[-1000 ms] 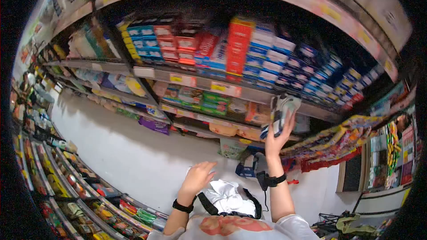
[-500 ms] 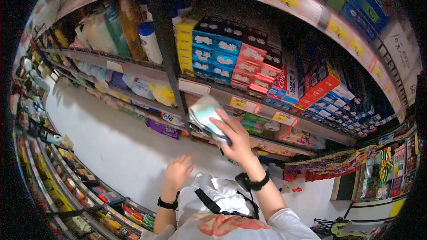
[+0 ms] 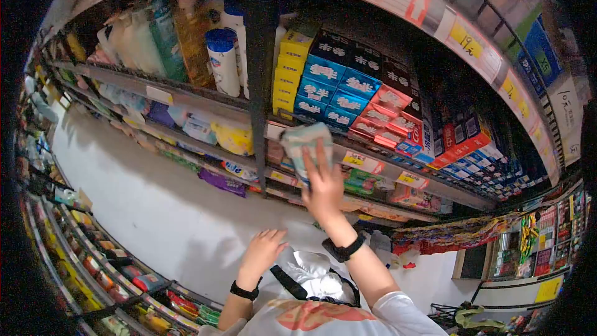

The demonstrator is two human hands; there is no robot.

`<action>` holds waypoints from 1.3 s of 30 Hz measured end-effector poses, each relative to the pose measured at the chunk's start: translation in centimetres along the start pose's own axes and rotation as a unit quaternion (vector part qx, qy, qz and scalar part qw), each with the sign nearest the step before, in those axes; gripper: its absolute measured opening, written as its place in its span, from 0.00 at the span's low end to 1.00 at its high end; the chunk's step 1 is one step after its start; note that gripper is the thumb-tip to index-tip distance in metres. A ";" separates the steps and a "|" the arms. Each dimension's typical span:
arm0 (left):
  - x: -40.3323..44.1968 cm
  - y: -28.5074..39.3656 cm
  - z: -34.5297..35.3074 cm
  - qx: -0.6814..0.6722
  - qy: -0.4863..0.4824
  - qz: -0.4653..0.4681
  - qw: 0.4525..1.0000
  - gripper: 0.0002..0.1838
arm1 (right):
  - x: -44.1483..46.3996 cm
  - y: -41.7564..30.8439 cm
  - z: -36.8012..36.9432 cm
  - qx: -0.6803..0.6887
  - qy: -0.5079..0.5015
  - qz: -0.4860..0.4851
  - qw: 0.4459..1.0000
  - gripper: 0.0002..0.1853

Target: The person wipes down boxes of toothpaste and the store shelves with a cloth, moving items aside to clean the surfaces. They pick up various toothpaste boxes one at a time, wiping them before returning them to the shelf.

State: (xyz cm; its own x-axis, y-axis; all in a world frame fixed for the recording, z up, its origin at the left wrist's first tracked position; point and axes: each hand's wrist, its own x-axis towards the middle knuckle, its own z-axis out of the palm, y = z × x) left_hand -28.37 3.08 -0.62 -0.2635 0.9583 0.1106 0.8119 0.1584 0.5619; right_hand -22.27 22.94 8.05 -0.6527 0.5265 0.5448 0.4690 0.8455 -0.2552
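Observation:
My right hand (image 3: 324, 190) holds a pale green and white folded cloth (image 3: 305, 143) with its fingers spread over it. The cloth is at the front edge of the shelf (image 3: 336, 149), below the stacked toothpaste boxes (image 3: 333, 90); whether it touches the edge I cannot tell. Lower down, in front of my body, my left hand (image 3: 263, 252) hangs in the air with its fingers stretched out and nothing in it.
A dark upright post (image 3: 258, 74) divides the shelves. Left of it stand bottles, among them a white bottle with a blue cap (image 3: 224, 65). Yellow price tags (image 3: 466, 40) line the upper shelf edge. Another stocked rack (image 3: 106, 274) is at the lower left, across the white floor (image 3: 143, 211).
The view has shifted, so the shelves sit farther right. My right hand has turned more upright with the cloth along the shelf edge. My left hand stays low and outstretched.

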 end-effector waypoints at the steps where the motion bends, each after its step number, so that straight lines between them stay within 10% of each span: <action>1: -0.1 -0.4 0.1 0.000 0.001 0.002 1.000 0.20 | 0.8 -0.7 0.3 0.002 -0.028 -0.018 0.999 0.43; 9: -0.2 -3.4 -0.1 -0.021 -0.013 -0.036 0.999 0.19 | 1.2 -2.5 -3.8 0.211 -0.227 -0.209 0.927 0.41; 16: 2.0 -1.8 -3.1 -0.122 -0.051 -0.113 0.985 0.29 | -7.1 5.2 -7.4 0.021 0.077 0.065 0.995 0.39; 18: 2.9 -0.6 -3.5 -0.138 0.098 -0.014 0.985 0.33 | -9.1 7.4 -8.5 -0.038 0.186 0.120 0.974 0.36; 23: 3.5 -2.1 0.2 -0.041 0.013 0.083 0.996 0.33 | -10.6 9.9 -11.5 -0.064 0.330 0.227 0.914 0.31; 36: 7.0 -2.2 3.0 -0.044 -0.041 0.173 0.983 0.19 | -10.2 11.0 -10.0 -0.086 0.188 0.297 0.932 0.33; 39: 7.7 3.0 -1.3 0.020 -0.104 0.054 0.993 0.11 | -10.3 11.7 -10.2 -0.118 0.178 0.261 0.941 0.31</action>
State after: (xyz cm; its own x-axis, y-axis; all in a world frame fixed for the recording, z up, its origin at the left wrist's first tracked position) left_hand -28.65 10.58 2.96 -0.0645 0.9979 -0.0053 0.8508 0.0578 0.5223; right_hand -3.96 26.51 7.63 -0.0753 0.7666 0.6377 0.8178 0.4134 -0.4004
